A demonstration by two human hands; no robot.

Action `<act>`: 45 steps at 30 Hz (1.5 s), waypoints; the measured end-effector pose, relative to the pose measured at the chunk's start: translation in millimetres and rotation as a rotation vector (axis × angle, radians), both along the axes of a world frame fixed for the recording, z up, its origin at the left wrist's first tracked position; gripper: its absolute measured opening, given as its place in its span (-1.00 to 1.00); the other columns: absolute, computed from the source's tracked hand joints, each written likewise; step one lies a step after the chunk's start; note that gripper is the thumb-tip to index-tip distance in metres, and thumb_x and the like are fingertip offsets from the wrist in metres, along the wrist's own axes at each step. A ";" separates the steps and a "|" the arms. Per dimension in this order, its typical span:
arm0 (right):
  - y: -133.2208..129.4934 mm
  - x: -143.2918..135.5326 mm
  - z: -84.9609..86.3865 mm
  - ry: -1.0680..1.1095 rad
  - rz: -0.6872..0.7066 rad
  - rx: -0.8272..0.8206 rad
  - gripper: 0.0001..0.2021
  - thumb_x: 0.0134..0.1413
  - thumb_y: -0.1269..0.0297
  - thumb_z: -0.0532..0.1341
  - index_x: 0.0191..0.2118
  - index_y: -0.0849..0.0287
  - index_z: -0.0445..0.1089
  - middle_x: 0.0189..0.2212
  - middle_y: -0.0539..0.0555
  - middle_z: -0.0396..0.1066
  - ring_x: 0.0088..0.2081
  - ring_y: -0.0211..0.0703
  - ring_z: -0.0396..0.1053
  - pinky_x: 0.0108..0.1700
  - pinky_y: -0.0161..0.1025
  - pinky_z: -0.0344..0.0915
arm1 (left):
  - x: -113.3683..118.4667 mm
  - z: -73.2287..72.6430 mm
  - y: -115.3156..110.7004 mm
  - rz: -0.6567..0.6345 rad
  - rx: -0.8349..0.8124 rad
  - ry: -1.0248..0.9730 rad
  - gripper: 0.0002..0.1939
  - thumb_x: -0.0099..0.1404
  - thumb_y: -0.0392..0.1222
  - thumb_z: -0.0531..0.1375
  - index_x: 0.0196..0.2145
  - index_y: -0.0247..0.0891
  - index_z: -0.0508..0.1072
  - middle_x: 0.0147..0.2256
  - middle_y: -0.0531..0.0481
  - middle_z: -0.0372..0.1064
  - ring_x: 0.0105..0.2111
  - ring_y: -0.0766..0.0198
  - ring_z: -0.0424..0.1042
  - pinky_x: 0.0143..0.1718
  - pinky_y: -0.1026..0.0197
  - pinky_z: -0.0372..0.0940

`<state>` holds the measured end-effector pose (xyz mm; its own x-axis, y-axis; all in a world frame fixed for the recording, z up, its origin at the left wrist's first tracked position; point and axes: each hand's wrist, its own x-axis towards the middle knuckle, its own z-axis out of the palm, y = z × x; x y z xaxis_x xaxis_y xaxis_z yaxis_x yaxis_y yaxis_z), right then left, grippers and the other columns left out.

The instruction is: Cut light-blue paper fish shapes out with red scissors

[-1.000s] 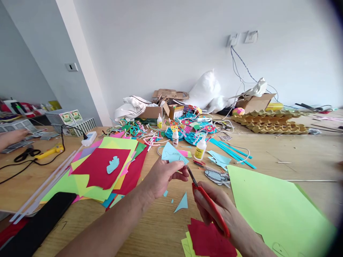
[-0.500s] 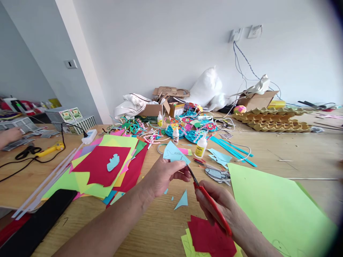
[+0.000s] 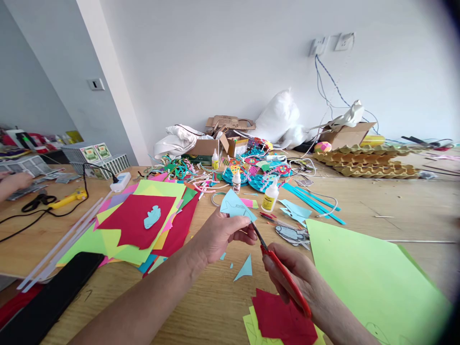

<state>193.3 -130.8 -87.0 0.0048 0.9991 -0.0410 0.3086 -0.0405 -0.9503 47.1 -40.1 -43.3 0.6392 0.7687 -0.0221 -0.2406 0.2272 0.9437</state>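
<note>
Between thumb and fingers, my left hand (image 3: 224, 232) pinches a light blue paper piece (image 3: 235, 206) with a pencil drawing on it. Red-handled scissors (image 3: 287, 278) are gripped in my right hand (image 3: 293, 273), their blades at the paper's lower right edge beside my left fingertips. Light blue offcuts (image 3: 245, 268) lie on the wooden table below my hands. A dark red paper stack (image 3: 282, 318) on yellow sheets is under the scissors' handles. To the left, a blue fish-shaped cutout (image 3: 152, 217) rests on red paper (image 3: 125, 215).
Glue bottles (image 3: 269, 196) and decorated blue pieces stand behind my hands. Green paper (image 3: 366, 273) covers the right side, near a grey fish cutout (image 3: 293, 235). A black phone-like object (image 3: 53, 297) lies front left. Another person's hand (image 3: 16, 182) is at far left.
The view has shifted very slightly. The other person's hand at far left has moved a little. My hands, the paper and the scissors look nearly the same.
</note>
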 end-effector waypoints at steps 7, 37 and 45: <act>-2.6 0.2 2.0 -0.069 0.008 0.022 -0.65 0.17 0.05 0.05 -0.57 0.09 0.08 -0.77 -0.16 0.07 -0.72 -0.33 0.03 -0.65 -0.35 -0.07 | 0.1 -1.2 0.6 -0.008 0.004 0.008 -0.77 -0.05 -0.11 0.27 -0.54 -0.37 0.42 -0.56 -0.02 0.37 -0.55 0.34 0.36 -0.47 0.25 0.28; -2.5 -1.7 7.5 0.054 0.020 -0.018 -0.55 0.11 -0.16 0.04 -0.58 0.10 0.09 -0.74 -0.17 0.08 -0.67 -0.33 0.03 -0.61 -0.37 -0.04 | -26.1 6.3 26.1 -0.105 0.213 0.182 -0.76 0.04 -0.29 0.29 -0.27 -0.26 0.45 -0.38 0.04 0.40 -0.50 0.41 0.37 -0.50 0.35 0.23; -2.9 0.4 8.5 0.122 0.087 -0.005 -0.51 0.09 -0.22 0.04 -0.58 0.10 0.08 -0.74 -0.15 0.07 -0.66 -0.33 0.00 -0.58 -0.36 -0.03 | -26.4 8.5 26.1 -0.181 0.191 0.284 -0.72 0.00 -0.35 0.28 -0.25 -0.26 0.45 -0.40 0.06 0.44 -0.48 0.39 0.41 -0.38 0.29 0.25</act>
